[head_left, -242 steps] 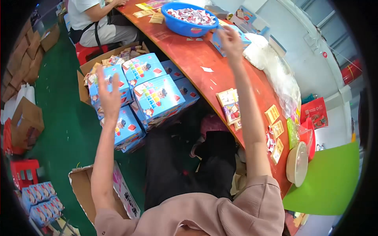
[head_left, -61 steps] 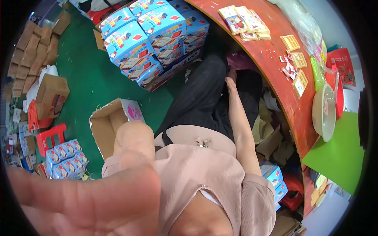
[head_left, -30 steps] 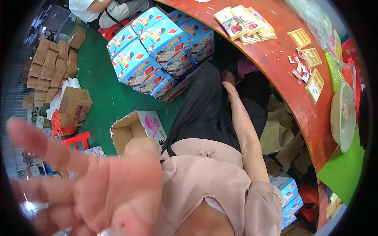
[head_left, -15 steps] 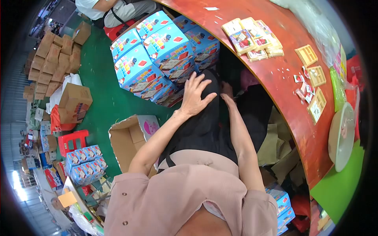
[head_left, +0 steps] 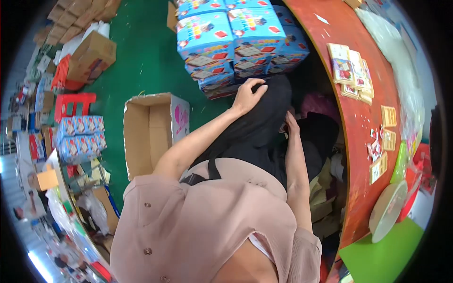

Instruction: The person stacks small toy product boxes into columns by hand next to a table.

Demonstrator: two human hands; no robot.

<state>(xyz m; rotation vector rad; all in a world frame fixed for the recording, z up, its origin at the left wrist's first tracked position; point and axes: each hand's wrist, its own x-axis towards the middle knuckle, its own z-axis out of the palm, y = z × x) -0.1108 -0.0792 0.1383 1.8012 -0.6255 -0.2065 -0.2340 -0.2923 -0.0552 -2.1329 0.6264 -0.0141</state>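
Note:
My left hand [head_left: 247, 97] rests on the knee of my black trousers [head_left: 269, 101], thumb apart from the bent fingers, with nothing visible in it. Just beyond it are stacked blue printed boxes [head_left: 257, 28]. Between my thighs, my right hand [head_left: 291, 125] lies against the inner side of the other leg. Its fingers look mostly stretched and nothing shows in them, though part of the hand is hidden.
An open cardboard carton [head_left: 150, 134] stands on the green floor [head_left: 141, 52] at left. The red table [head_left: 325, 35] curves along my right, bearing wooden puzzle-like trays [head_left: 349, 70], small red-and-white pieces [head_left: 375, 144] and a pale bowl [head_left: 388, 211]. A red stool [head_left: 74, 104] stands farther left.
The view has turned, so the blue boxes sit higher and farther right. My left hand's spread fingers have drawn closer together on the knee. My right hand stays between the legs.

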